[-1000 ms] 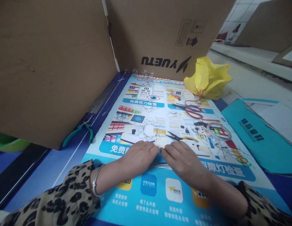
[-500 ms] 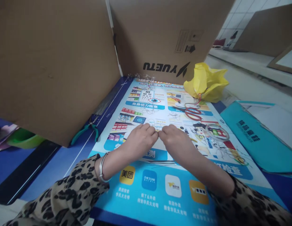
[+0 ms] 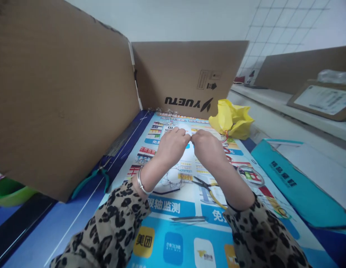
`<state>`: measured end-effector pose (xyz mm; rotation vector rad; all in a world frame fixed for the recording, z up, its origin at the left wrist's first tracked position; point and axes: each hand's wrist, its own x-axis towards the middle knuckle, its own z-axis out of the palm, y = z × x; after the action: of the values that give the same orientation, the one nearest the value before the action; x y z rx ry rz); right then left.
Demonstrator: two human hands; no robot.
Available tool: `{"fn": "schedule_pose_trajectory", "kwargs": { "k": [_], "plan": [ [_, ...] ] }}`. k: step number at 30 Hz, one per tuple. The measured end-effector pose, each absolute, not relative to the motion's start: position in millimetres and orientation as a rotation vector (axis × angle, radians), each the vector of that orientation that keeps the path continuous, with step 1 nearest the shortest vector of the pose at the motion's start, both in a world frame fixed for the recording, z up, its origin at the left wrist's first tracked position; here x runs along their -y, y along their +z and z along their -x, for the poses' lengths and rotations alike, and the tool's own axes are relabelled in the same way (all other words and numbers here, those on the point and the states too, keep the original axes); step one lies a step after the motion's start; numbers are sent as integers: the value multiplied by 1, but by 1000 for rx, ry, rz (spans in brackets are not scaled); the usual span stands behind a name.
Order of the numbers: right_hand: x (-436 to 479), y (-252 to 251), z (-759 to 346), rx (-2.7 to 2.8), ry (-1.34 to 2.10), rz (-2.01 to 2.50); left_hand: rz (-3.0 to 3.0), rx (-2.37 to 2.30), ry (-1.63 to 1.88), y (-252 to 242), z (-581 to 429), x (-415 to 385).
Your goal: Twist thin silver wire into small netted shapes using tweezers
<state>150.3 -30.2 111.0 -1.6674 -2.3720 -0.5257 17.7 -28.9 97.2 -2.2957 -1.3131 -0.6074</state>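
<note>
With the meeting point of the hands as the centre of a clock face, the left hand (image 3: 175, 146) comes in from about seven o'clock and the right hand (image 3: 208, 149) from about five, both above the poster (image 3: 158, 219). Their knuckles face up and their fingers are bent inward, the tips meeting at the centre; whether they pinch something there I cannot tell, since the hands cover it. A silver bangle (image 3: 142, 181) circles one wrist and a dark band (image 3: 235, 208) the other. At five o'clock the pliers (image 3: 208, 185) with yellow handles lie on the poster, jaws apart, near the forearm. At six o'clock lies a bunch of straight wires (image 3: 189, 219), well apart from the fingers, and at seven a loose ring of thin wire (image 3: 173, 179). Between three and four o'clock the red scissors (image 3: 227, 150) are mostly hidden behind the forearm, with a wire coil (image 3: 262, 179) farther out towards four. At two o'clock sits a crumpled yellow paper flower (image 3: 231, 119), at twelve a cardboard panel (image 3: 184, 74) stands upright, and between three and four a turquoise box (image 3: 304, 191) lies beside the poster.
</note>
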Motion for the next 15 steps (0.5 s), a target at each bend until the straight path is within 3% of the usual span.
{"fn": "schedule_pose_trajectory", "kwargs": {
  "k": [15],
  "plan": [
    [3, 66, -145, 2507, -391, 1711, 2451, 1398, -402, 57, -8, 4]
  ]
}}
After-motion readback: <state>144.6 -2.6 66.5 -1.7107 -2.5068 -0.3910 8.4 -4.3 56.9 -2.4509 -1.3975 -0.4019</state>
